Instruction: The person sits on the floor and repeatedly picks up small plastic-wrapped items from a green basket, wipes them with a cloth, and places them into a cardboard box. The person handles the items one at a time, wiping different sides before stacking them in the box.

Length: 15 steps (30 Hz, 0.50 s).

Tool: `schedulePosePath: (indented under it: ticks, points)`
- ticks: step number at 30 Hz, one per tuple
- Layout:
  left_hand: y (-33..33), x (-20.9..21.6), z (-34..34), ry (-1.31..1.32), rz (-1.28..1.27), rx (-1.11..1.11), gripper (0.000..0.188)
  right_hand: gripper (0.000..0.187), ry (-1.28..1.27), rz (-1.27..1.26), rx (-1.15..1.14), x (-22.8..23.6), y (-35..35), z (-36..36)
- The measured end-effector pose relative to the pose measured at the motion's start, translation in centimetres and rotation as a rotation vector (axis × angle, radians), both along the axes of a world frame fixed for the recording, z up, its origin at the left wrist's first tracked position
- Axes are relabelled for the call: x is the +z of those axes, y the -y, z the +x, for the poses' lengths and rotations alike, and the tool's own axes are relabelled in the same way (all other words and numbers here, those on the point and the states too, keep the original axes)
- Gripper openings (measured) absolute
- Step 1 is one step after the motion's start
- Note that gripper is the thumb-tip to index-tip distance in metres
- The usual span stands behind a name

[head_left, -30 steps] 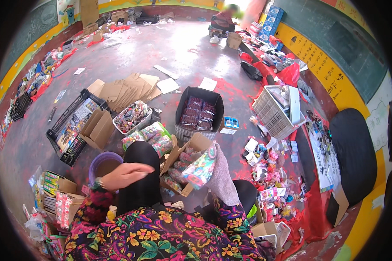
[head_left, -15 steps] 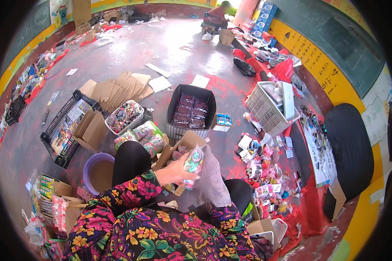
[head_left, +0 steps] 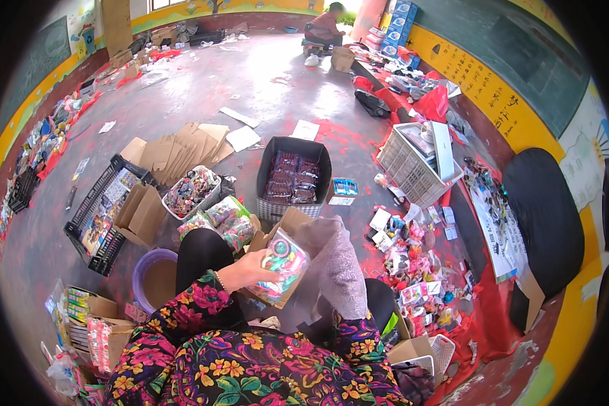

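Note:
My left hand (head_left: 245, 271) is closed round the edge of a clear plastic packet (head_left: 287, 267) of small, brightly coloured pieces, held above my lap with its flat face toward me. A greyish-purple towel (head_left: 338, 267) covers my right hand, whose fingers are hidden beneath it; the sleeve (head_left: 358, 338) leads up to the cloth. The towel is just right of the packet. An opened cardboard box (head_left: 292, 222) sits behind the packet, between my knees. Several similar packets (head_left: 224, 211) lie together beyond my left knee.
Ahead stands a dark fabric bin (head_left: 267, 203) of dark-red packs. To the left are a purple bucket (head_left: 137, 281), a black crate (head_left: 91, 250) and cardboard cartons (head_left: 142, 220). Loose trinkets (head_left: 423, 264) and a grey crate (head_left: 413, 176) lie right. A person (head_left: 325, 28) sits far off.
My left hand has drawn the packet slightly left and turned its broad face toward me. The towel over my right hand has shifted and spread upward.

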State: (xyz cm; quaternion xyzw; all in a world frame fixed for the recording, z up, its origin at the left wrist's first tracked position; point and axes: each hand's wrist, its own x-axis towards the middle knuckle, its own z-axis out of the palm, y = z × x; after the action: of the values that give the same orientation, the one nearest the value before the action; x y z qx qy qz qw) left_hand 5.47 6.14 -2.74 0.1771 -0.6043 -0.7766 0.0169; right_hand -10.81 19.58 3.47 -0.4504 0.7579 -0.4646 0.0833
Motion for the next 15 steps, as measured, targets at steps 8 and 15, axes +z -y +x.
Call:
schedulePosePath:
  ticks: [8, 15]
  points:
    - [-0.8, 1.7, 0.2, 0.038, -0.353, -0.285, 0.053, 0.046, -0.256, 0.117, 0.496, -1.7, 0.1, -0.4]
    - [-1.2, 0.1, 1.3, 0.204, -0.393, -0.255, 0.047, 0.011, -0.466, 0.195, 0.282, -3.8, 1.4, 3.4]
